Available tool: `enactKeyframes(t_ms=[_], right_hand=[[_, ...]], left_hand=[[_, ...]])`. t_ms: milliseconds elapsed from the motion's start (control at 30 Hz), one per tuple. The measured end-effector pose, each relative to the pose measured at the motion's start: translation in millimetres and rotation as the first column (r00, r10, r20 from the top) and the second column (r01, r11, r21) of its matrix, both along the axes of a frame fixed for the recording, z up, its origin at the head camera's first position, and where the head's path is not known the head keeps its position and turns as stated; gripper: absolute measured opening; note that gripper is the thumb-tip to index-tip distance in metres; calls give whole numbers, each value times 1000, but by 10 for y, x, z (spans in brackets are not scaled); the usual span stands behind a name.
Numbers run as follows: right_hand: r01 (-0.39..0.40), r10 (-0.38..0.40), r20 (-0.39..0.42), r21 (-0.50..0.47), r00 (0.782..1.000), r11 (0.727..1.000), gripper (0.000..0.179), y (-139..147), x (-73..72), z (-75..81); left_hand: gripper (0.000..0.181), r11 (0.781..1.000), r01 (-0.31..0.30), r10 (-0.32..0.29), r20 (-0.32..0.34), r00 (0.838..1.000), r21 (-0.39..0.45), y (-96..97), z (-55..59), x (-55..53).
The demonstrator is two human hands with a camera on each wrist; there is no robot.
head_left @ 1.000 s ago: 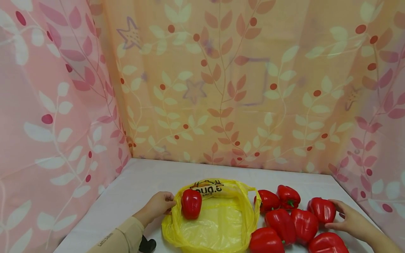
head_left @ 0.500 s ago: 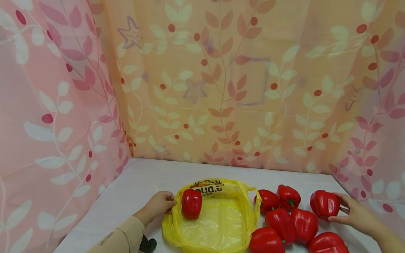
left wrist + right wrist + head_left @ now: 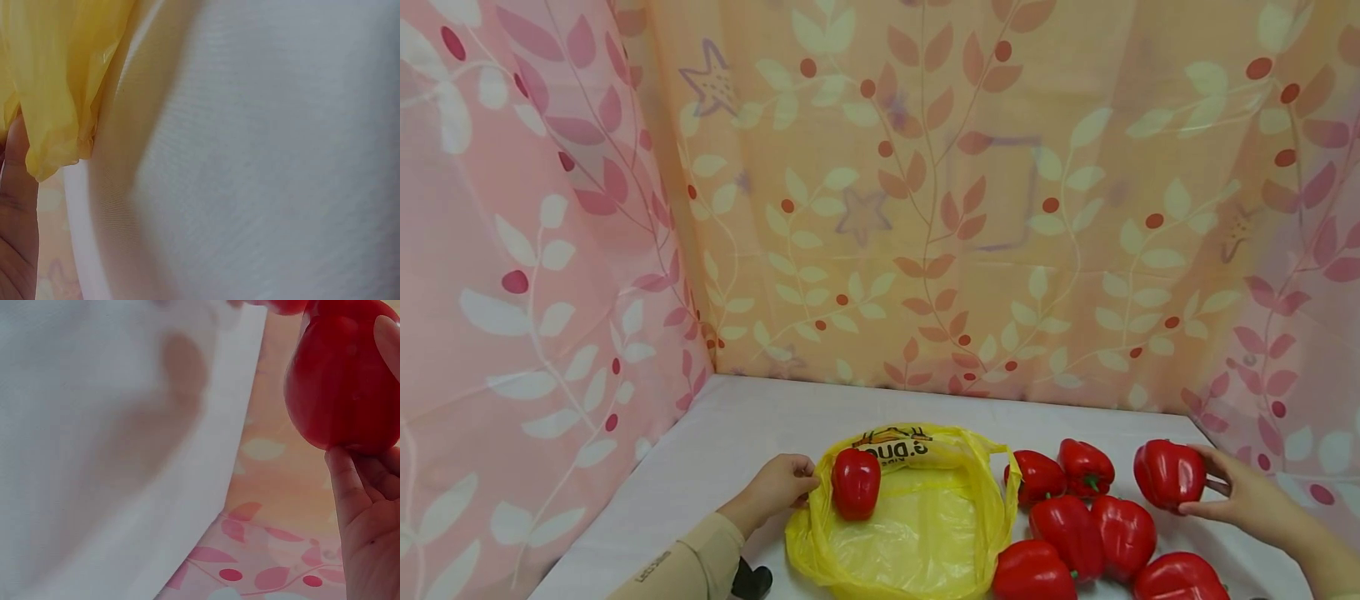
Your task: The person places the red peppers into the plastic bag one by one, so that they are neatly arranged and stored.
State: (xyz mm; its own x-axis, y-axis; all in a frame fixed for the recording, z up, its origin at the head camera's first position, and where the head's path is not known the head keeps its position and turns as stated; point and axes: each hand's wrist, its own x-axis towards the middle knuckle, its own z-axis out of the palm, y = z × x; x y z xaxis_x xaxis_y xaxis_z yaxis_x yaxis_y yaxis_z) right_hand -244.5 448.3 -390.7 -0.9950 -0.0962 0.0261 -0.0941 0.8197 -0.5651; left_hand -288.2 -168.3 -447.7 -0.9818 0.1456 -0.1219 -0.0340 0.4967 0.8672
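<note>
My left hand [image 3: 781,490] pinches the left rim of a yellow plastic bag [image 3: 811,546], whose mouth is spread wide on the table. Inside it, against the left side, a red bell pepper [image 3: 856,485] stands near that hand. In the left wrist view the bag's yellow edge [image 3: 53,94] hangs over the fingers. To the right, my right hand [image 3: 1243,500] grips another red bell pepper [image 3: 1169,473] between thumb and fingers, raised over the table. The right wrist view shows this pepper [image 3: 344,381] up close, its shadow falling on the white cloth.
Several more red bell peppers [image 3: 1066,533] lie grouped between the bag and my right hand. A black object [image 3: 751,578] sits beside the left sleeve [image 3: 688,562]. Flowered curtains [image 3: 925,208] close off the white table [image 3: 745,417] at the back and sides.
My right hand has taken the bell pepper off the table at the right of the group, moving it slightly right and then up. My left hand stays at the bag's rim.
</note>
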Motion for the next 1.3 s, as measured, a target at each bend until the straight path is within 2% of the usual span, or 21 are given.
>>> enactKeyframes(t_ms=[300,600,733,1133,1300], right_hand=[[-21,23,-61,41,998,999,100,-134,-10,156],[-108,109,-122,13,987,994,94,-351,-37,352],[-131,135,-148,35,980,991,91,-462,-62,411],[-230,226,-194,3,955,973,87,-769,-191,585],[-262,263,-224,36,938,964,87,-906,-256,623]], left_hand=[[6,1000,9,-9,0,1000,5,-3,2,-4],[6,1000,-2,2,7,1000,1,5,7,-7],[6,1000,0,0,11,1000,3,3,3,-13],[7,1000,8,-8,11,1000,3,-10,-30,-50],[7,1000,12,-12,9,1000,5,-1,-9,-37]])
